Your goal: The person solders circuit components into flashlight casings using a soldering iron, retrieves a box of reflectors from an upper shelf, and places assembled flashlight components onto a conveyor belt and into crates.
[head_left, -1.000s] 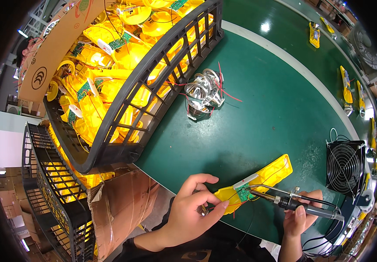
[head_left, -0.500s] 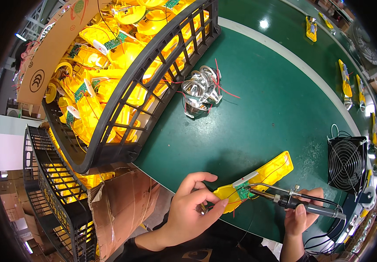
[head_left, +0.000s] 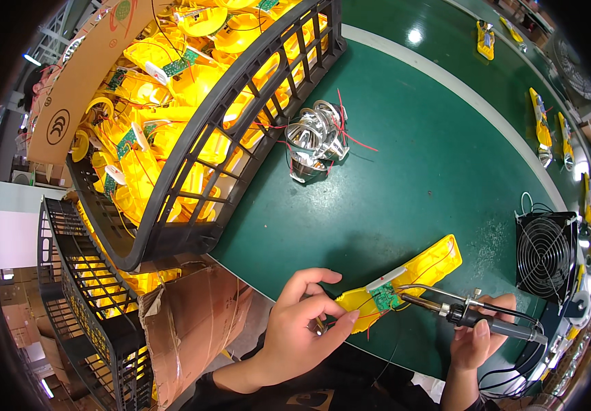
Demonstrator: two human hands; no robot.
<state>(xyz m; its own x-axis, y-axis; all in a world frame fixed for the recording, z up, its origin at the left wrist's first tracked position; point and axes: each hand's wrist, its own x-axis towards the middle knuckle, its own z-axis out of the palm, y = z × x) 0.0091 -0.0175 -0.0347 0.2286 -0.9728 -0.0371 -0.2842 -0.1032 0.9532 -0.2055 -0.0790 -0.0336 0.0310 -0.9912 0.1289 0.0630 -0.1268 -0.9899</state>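
My left hand point(head_left: 305, 329) is closed at the near end of a yellow plastic housing point(head_left: 429, 266), thumb and forefinger pinched where a thin red wire point(head_left: 372, 316) runs out. A bit of shiny metal shows between its fingers, mostly hidden. Inside the housing sits a small green circuit board point(head_left: 384, 296) beside a white strip, with dark wires over it. My right hand point(head_left: 477, 339) grips a soldering iron point(head_left: 470, 317) with a thin metal feed tube along it. The iron's tip is at the right edge of the board; I cannot tell whether it touches.
On the green table point(head_left: 405, 185) lies a cluster of silver reflector cups point(head_left: 316, 140) with red wires. A black crate point(head_left: 179, 175) heaped with yellow housings stands at left. A black fan point(head_left: 546, 257) stands at right. Beyond a pale curved edge, yellow lamps point(head_left: 485, 41) lie on a green surface.
My right hand and the soldering iron have shifted slightly to the right, drawing the tip toward the board's right edge. The left hand has hardly moved.
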